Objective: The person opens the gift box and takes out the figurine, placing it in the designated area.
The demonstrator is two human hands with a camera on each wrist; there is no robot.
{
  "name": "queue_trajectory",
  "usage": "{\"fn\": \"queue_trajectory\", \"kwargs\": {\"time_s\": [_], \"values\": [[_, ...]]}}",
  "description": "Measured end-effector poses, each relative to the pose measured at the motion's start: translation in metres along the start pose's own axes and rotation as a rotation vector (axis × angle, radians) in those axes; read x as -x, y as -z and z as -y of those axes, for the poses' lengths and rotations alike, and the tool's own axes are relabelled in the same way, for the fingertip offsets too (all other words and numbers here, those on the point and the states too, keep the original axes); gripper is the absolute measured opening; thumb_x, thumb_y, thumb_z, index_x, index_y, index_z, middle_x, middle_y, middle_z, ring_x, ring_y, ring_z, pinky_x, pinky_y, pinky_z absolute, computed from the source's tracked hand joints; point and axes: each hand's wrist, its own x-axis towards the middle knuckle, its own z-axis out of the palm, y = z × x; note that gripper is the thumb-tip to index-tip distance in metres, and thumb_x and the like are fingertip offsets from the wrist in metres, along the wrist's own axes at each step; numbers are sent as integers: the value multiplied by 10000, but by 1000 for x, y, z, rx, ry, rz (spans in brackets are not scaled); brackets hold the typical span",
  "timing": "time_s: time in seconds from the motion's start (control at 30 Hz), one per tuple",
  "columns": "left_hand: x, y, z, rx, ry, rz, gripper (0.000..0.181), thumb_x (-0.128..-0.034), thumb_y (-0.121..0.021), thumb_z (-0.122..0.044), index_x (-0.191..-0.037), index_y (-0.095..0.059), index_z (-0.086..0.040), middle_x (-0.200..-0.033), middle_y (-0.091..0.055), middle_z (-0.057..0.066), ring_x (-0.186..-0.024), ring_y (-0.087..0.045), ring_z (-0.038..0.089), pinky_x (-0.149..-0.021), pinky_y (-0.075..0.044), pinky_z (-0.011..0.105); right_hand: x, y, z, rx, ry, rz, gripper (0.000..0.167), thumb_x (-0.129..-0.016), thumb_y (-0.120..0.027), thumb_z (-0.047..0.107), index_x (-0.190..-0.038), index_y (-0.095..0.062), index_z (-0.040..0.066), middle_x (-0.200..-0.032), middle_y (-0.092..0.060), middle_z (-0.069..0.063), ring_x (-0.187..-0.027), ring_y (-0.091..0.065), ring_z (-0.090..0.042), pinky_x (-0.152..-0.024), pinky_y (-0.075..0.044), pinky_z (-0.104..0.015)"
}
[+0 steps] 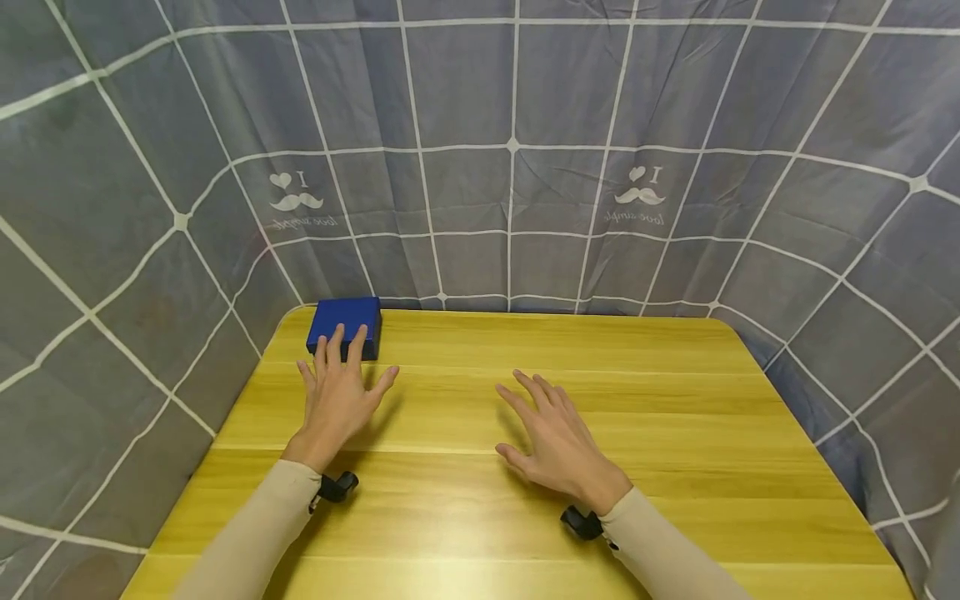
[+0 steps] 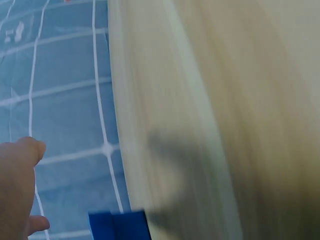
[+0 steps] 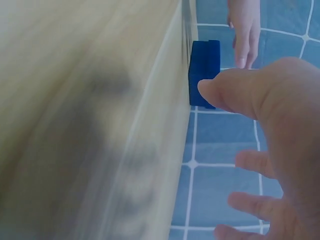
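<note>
A blue box [image 1: 347, 313] lies at the table's far left corner. My left hand [image 1: 333, 406] is spread with its fingertips over the box's near edge in the head view; whether they touch it I cannot tell. In the left wrist view, fingers of that hand [image 2: 20, 175] show at the left, and part of the box [image 2: 122, 226] at the bottom. My right hand [image 1: 558, 442] is held over the middle of the table, fingers spread, holding nothing. The right wrist view shows this hand [image 3: 285, 130], with the box [image 3: 204, 65] and the left hand [image 3: 245, 32] beyond.
The wooden table [image 1: 465, 500] has its far edge against a grey curtain [image 1: 465, 192] with white grid lines, which also hangs at both sides. Each wrist wears a small black camera, one on the left [image 1: 337, 487] and one on the right [image 1: 581, 523].
</note>
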Motion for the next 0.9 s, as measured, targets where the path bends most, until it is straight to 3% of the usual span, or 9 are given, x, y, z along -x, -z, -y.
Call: {"fn": "queue_trajectory", "kwargs": {"time_s": [0.3,0.5,0.67,0.9], "values": [[-22,9,38,-6,23,-28,953,-1096,-818,-473,-1845,-327,-146,-1882,-157,404,-1713,-140,739,-1285,-70,1003,-15,-1,14,1,30,20,854,-1069,-852,498,-1793,-477,245,-1879,-401,-161,-1688,-454,-522,-1356,-421,-729],[-34,11,63,-9,40,21,876,-1108,-815,-362,-1812,-380,-73,-1836,-222,430,-1617,-324,738,-1299,-322,892,-29,-5,23,-11,58,39,836,-1091,-827,487,-1801,-462,238,-1871,-411,-170,-1680,-470,-512,-1345,-443,-721],[-37,10,67,42,34,-1,748,-1138,-789,-271,-1754,-459,-4,-1798,-258,432,-1494,-450,731,-1182,-483,850,-36,-11,26,-30,69,36,808,-1087,-836,460,-1780,-498,215,-1852,-442,-167,-1658,-501,-484,-1333,-462,-708],[-37,9,65,63,-8,-84,614,-1107,-830,-194,-1626,-596,34,-1706,-357,456,-1384,-503,750,-1160,-471,840,-43,-19,32,-32,69,65,779,-1113,-798,464,-1787,-483,231,-1861,-428,-149,-1661,-508,-447,-1332,-479,-674]]}}
